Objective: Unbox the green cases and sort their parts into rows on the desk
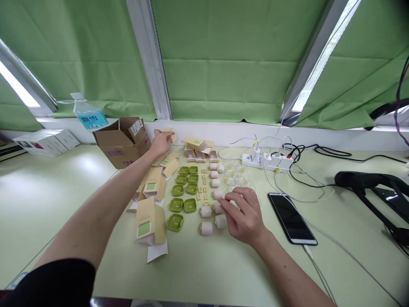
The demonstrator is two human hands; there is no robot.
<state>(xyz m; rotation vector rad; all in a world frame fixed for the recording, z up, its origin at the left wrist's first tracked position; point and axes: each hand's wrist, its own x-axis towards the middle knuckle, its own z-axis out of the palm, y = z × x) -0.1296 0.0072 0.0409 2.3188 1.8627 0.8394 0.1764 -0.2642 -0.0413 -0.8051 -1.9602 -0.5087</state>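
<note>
My left hand reaches to the back of the table, its fingers closed on a yellow box beside the cardboard carton. My right hand hovers near the pale pink cylinders, fingers curled together; whether they hold anything is too small to tell. Several green square dishes stand in two columns, with small yellow clips to their right. Clear plastic pieces lie behind my right hand. Open yellow boxes with green labels line the left side, and more flattened-looking ones are at the back.
A brown carton and a hanging water bottle are at the back left, near white boxes. A power strip with cables, a phone and a black stand occupy the right.
</note>
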